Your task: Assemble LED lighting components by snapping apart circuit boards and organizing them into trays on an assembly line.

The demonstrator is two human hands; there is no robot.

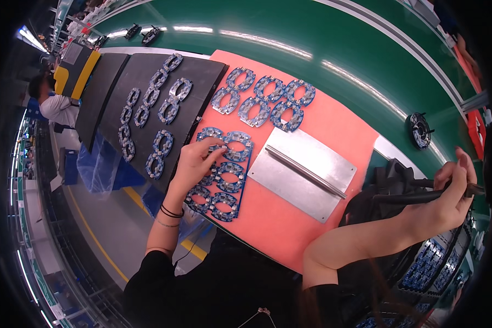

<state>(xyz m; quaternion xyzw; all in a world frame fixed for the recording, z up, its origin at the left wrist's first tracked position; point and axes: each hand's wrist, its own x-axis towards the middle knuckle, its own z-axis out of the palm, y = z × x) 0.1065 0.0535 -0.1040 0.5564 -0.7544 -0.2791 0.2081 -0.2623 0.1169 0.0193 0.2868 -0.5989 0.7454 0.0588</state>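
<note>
"What are the hands up to?"

"The left hand (pixel 193 162), centre of the frame, has thumb and forefinger drawn close at a block of blue ring boards (pixel 225 187). I can't tell whether they pinch it."

"How many rings in the block?"

"Six, in two columns of three, on the pink mat (pixel 257 232). Above them, upper centre, sit three figure-eight boards (pixel 261 101)."

"And the right hand (pixel 454 203)?"

"Far right, fingers bent, beside one dark bar (pixel 407 198). Whether it grips that, I can't tell."

"Anything between the hands?"

"One metal plate (pixel 290 186), just right of centre, with one rod (pixel 306 171) lying across it."

"And the black mat (pixel 188 120), upper left?"

"Two long chains (pixel 154 88) of four rings each, and two shorter pairs (pixel 175 99)."

"Those black round parts?"

"One (pixel 419 131) at right on the green surface (pixel 366 104); at least two more upper left."
</note>
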